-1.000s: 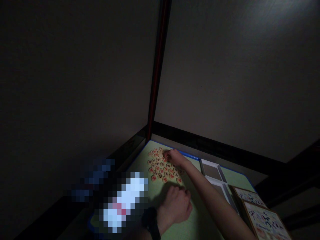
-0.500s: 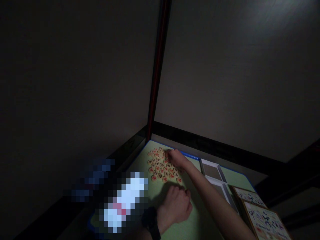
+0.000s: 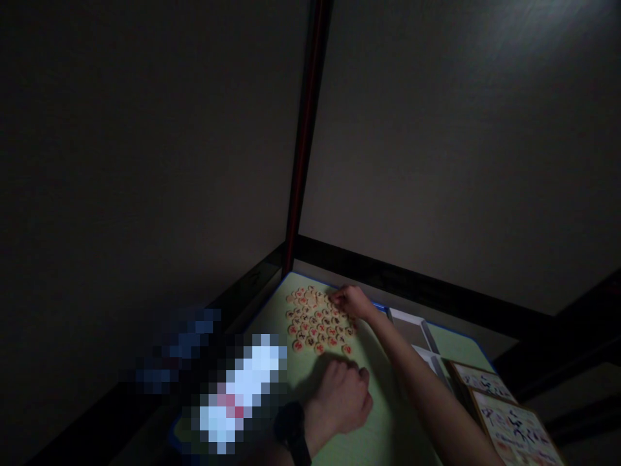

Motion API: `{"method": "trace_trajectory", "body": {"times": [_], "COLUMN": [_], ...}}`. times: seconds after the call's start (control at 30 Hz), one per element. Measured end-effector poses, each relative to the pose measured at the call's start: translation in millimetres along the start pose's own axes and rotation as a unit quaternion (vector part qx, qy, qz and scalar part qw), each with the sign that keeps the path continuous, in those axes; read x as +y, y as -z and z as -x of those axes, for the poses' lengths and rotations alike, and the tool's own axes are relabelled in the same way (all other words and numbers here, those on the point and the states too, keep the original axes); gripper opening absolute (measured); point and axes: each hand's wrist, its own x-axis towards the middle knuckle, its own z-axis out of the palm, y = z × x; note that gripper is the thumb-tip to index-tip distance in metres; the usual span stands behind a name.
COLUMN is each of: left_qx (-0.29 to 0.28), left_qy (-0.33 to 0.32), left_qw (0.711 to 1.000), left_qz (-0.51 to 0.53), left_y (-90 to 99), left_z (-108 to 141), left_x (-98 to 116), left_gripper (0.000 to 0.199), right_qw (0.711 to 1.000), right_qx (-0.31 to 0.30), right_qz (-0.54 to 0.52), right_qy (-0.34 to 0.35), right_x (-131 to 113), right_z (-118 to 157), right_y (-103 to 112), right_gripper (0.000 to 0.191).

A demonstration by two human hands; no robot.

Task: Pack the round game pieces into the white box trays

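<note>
Many round wooden pieces (image 3: pixel 313 330) with red or black characters lie spread on the pale green table (image 3: pixel 378 414) near its far corner. My right hand (image 3: pixel 352 301) is over the back right edge of the pieces, its fingers bent and pressed together at them; whatever is between the fingertips is too small to make out. My left hand (image 3: pixel 343 396) rests in a loose fist just in front of the pieces, touching none of them. A dark watch (image 3: pixel 292 430) is on the left wrist.
White open trays (image 3: pixel 412 327) stand right of the pieces, partly behind my right forearm. Two printed boxes (image 3: pixel 517 427) lie at the table's right side. A bright blurred-out patch (image 3: pixel 242 388) is at the left edge. Walls meet behind the table.
My right hand has moved a little to the right, and more of the pieces now show beside it. My left hand has stayed in place.
</note>
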Motion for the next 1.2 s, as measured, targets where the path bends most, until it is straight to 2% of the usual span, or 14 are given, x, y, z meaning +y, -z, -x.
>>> {"method": "trace_trajectory", "body": {"times": [0.13, 0.3, 0.53, 0.73, 0.87, 0.93, 1.1, 1.17, 1.2], "left_qx": [-0.001, -0.003, 0.002, -0.006, 0.001, 0.023, 0.156, 0.225, 0.257], "left_qy": [0.001, 0.004, 0.002, 0.002, 0.002, 0.021, 0.123, 0.159, 0.169], "left_qw": [1.0, 1.0, 1.0, 1.0, 1.0, 0.999, 0.98, 0.961, 0.951], "left_qz": [-0.002, 0.008, 0.011, 0.003, 0.007, 0.01, -0.008, -0.01, -0.003], "left_y": [-0.4, -5.8, -8.6, -9.8, -11.8, -10.6, 5.3, 15.0, 19.2], "left_z": [-1, -2, -2, -2, -2, -3, -8, -10, -10], "left_x": [0, -1, -1, -2, -1, -1, -9, -16, -20], "left_gripper": [0.028, 0.028, 0.031, 0.032, 0.031, 0.03, 0.03, 0.032, 0.035], "right_qw": [0.999, 0.994, 0.983, 0.981, 0.988, 0.991, 0.982, 0.959, 0.921], "right_qx": [-0.032, -0.038, -0.057, -0.065, -0.058, -0.043, -0.017, -0.006, 0.0], "right_qz": [0.031, 0.089, 0.138, 0.118, 0.052, 0.0, -0.156, -0.269, -0.383], "right_qy": [-0.025, -0.053, -0.106, -0.139, -0.132, -0.125, -0.109, -0.088, -0.068], "right_x": [0, -15, -36, -48, -44, -38, -19, -12, -10], "right_z": [9, 13, -1, -12, -11, -7, 27, 45, 54], "right_y": [2, -3, -6, -11, -6, -1, 4, -1, -4], "right_gripper": [0.025, 0.023, 0.024, 0.028, 0.03, 0.031, 0.029, 0.029, 0.031]}}
